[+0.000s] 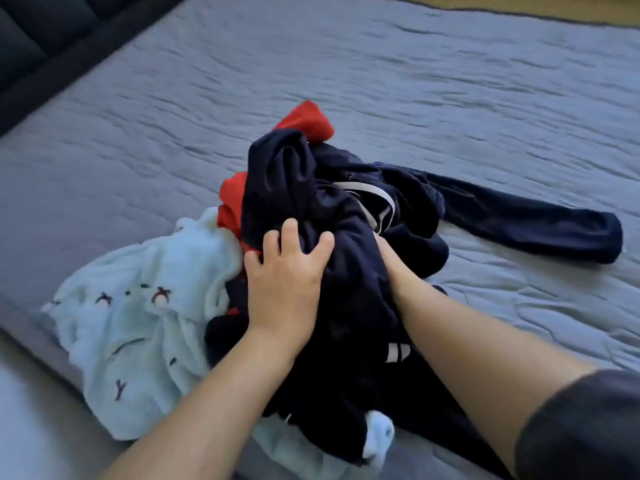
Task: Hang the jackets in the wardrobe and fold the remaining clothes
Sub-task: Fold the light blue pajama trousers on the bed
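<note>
Head view looks down on a heap of clothes at the centre and lower left of the frame, lying on a grey-blue quilted bed cover (450, 98). The left hand (287, 271) lies palm down on top of the navy jacket (346, 209), its forearm reaching in from the lower left. Its fingers (291, 232) are spread and bent at the tips, and with the thumb they dig into a fold of the dark cloth, gripping it. The right hand (389, 263) comes in from the lower right, wrist straight, and is pushed into the same jacket just beside the left. Its fingers are buried in the fabric, so whether they grip or lie flat cannot be told. A dark short sleeve (581, 427) covers that upper arm. One jacket arm trails off toward the right of the frame. A red garment (304, 119) shows above and left of the jacket, and a pale blue fleece garment (138, 306) spreads at lower left. Short white stripes (398, 351) mark the navy cloth near the right forearm. The fleece carries small dark figures, too blurred to read. A dark headboard (34, 36) fills the upper left corner.
</note>
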`<state>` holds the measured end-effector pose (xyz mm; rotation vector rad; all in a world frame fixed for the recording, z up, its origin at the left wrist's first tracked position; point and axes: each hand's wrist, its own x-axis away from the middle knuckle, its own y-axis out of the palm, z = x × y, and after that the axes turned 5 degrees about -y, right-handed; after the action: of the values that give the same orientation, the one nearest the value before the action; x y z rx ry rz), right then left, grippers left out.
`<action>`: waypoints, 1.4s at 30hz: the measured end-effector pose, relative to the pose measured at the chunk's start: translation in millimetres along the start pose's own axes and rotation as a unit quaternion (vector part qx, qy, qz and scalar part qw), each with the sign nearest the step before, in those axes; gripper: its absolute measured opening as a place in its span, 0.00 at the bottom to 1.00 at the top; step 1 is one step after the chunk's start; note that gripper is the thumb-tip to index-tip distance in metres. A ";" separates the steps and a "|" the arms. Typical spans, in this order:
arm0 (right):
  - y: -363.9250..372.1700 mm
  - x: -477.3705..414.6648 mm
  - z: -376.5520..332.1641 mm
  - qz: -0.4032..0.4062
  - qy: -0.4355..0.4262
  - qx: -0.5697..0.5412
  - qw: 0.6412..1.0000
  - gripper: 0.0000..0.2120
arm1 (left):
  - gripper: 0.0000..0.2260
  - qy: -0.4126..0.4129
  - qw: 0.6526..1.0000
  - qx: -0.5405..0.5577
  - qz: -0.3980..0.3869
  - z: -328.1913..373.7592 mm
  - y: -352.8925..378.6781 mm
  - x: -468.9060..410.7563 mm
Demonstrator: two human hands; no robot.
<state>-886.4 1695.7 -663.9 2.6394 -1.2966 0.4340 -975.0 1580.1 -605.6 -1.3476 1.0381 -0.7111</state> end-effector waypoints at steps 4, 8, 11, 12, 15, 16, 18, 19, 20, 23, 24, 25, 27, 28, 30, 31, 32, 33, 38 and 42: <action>49.6 -6.2 -17.6 0.023 -0.117 -0.115 0.986 0.08 | 0.17 0.047 0.990 -0.041 0.127 -28.8 -2.0 -17.6; 38.0 -3.0 19.8 -0.003 0.132 -0.123 0.984 0.09 | 0.22 0.055 0.993 -0.094 -0.045 -47.3 34.9 16.4; 26.1 17.4 44.4 0.026 0.158 -0.058 0.985 0.08 | 0.25 0.049 0.992 -0.069 -0.090 -47.0 52.7 29.5; 19.4 24.3 46.0 0.037 0.146 -0.056 0.987 0.07 | 0.27 0.043 0.993 -0.072 -0.088 -43.1 51.8 28.5; -8.1 49.3 38.2 0.024 0.140 -0.028 0.989 0.12 | 0.33 0.012 0.984 -0.124 -0.131 -28.8 40.4 27.3; -19.3 60.4 34.1 0.012 0.140 -0.017 0.990 0.14 | 0.34 -0.010 0.980 -0.136 -0.147 -21.6 34.2 29.4; -44.3 89.5 27.0 0.001 0.138 0.013 0.990 0.15 | 0.34 -0.043 0.975 -0.141 -0.164 1.4 16.2 39.3; -60.3 108.4 24.3 0.006 0.135 0.029 0.990 0.15 | 0.34 -0.041 0.976 -0.133 -0.166 19.6 5.7 47.4; -78.7 127.6 24.6 0.018 0.133 0.046 0.990 0.14 | 0.35 -0.026 0.978 -0.119 -0.171 40.7 -3.5 56.8; -142.6 193.3 35.4 0.061 0.134 0.112 0.983 0.12 | 0.33 0.075 0.978 -0.060 -0.187 121.4 -23.1 92.1; -166.5 217.9 40.6 0.077 0.135 0.129 0.979 0.12 | 0.32 0.106 0.974 -0.036 -0.197 152.7 -27.8 105.1; -191.8 243.0 46.8 0.092 0.134 0.147 0.976 0.11 | 0.31 0.132 0.969 -0.015 -0.210 185.4 -32.1 118.3; -242.7 295.0 59.3 0.120 0.141 0.191 0.964 0.10 | 0.28 0.180 0.955 0.019 -0.236 250.3 -39.9 144.1; -268.2 321.8 66.4 0.137 0.147 0.215 0.956 0.10 | 0.27 0.201 0.947 0.034 -0.247 281.7 -43.0 157.2; -316.1 372.8 81.3 0.183 0.149 0.258 0.937 0.09 | 0.27 0.233 0.932 0.067 -0.270 338.5 -47.1 184.8; -338.1 396.8 89.9 0.205 0.152 0.292 0.922 0.10 | 0.27 0.244 0.922 0.093 -0.285 363.3 -48.9 198.5; -358.2 419.8 98.7 0.215 0.162 0.352 0.896 0.12 | 0.27 0.253 0.910 0.124 -0.303 385.9 -49.8 212.3; -376.1 442.4 107.1 0.210 0.188 0.436 0.855 0.17 | 0.28 0.258 0.895 0.153 -0.329 406.5 -49.4 226.3; -439.4 518.8 165.8 0.195 0.372 0.401 0.814 0.49 | 0.50 0.208 0.827 0.169 -0.495 485.4 -29.7 283.1; -442.5 523.4 199.6 0.206 0.315 0.267 0.887 0.32 | 0.39 0.126 0.850 0.190 -0.476 514.6 -13.1 302.5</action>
<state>-195.0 1520.0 -689.3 2.1861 -1.6360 1.7631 -386.2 1528.3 -690.1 -1.3900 0.3055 -1.7704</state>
